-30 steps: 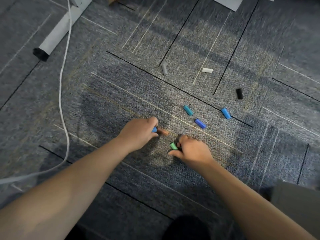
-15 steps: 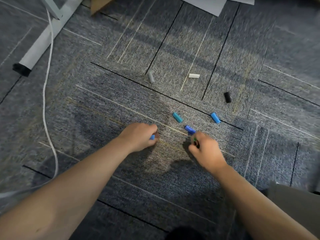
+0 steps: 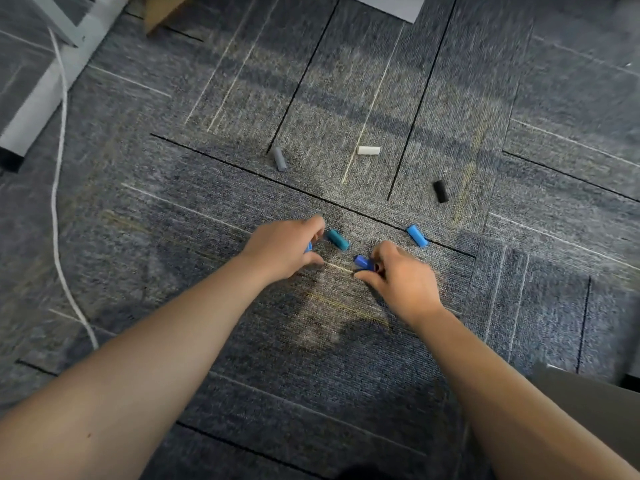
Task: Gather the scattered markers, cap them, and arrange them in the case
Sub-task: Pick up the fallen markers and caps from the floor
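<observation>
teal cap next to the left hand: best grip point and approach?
Pinch the teal cap across its middle, on the two long sides, coming down from above. It lies flat on the carpet as a short cylinder angled up-left to down-right, so its ends give little purchase. The left hand is nearest, fingertips beside the cap's upper-left end, though it already holds something blue.
</observation>
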`<state>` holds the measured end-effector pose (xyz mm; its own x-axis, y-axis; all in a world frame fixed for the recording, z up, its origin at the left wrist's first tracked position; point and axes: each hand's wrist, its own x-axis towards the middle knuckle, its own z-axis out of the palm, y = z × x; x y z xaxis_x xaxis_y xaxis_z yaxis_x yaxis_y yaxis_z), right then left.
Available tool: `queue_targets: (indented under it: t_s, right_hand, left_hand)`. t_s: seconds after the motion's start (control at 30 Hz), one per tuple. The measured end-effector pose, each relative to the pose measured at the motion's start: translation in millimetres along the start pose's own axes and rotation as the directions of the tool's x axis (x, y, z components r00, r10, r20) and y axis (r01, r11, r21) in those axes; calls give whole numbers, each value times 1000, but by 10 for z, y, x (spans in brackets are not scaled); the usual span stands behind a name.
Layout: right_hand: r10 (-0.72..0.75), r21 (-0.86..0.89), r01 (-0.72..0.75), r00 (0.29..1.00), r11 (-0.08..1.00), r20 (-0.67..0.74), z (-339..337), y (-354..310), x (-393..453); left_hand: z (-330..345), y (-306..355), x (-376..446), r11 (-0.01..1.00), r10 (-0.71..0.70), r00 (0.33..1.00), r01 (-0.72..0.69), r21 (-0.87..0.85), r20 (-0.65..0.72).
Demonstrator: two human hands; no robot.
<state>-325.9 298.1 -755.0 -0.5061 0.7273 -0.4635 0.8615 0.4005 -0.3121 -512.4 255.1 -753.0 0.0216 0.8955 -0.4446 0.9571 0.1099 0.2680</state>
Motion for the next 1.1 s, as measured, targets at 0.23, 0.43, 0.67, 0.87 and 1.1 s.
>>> queue_targets:
  t_s: [0.23, 0.43, 0.67, 0.87, 1.1]
  right_hand:
    - [-3, 19, 1, 997, 1000, 75, -23, -8, 66]
    - [111, 144, -102, 992, 984, -55, -78, 245, -19]
    - [260, 197, -217, 940, 956, -223, -231, 458, 66]
    - [245, 61, -238, 957, 969, -157, -258, 355, 198]
    - [164, 44, -162, 985, 986, -43, -280, 50, 308]
  left_hand:
    - [-81, 139, 240, 998, 61, 996, -63, 27, 69]
    - [-106, 152, 300, 990, 98, 986, -110, 89, 134]
    - [-75, 221, 384, 999, 49, 999, -49, -21, 19]
    - [-124, 199, 396, 997, -65, 997, 64, 30, 33]
    - [-189, 10, 317, 977, -213, 977, 213, 30, 6]
